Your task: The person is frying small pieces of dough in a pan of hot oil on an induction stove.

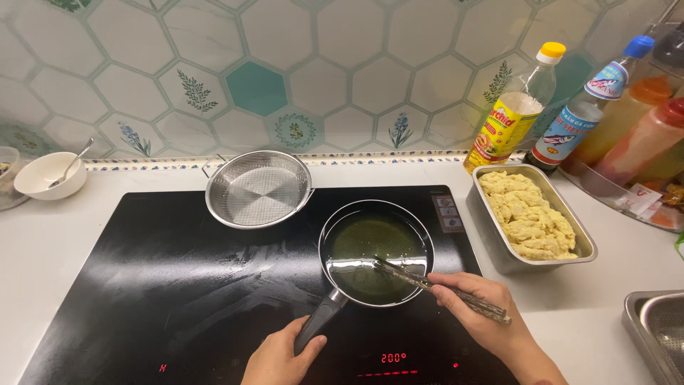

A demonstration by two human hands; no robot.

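A small dark frying pan (375, 214) with oil in it stands on the black induction hob (178, 285). My left hand (281, 356) grips the pan's dark handle (320, 321) at the front. My right hand (484, 310) holds a pair of patterned chopsticks (442, 289), and their tips dip into the oil near the pan's middle. A rectangular metal tray (570, 228) full of pale yellow battered pieces sits just right of the hob.
A round metal strainer (258, 189) rests on the hob's back. A white bowl with a spoon (50, 175) stands far left. Oil and sauce bottles (513, 114) line the back right wall. A metal basin (659, 331) is at the right edge.
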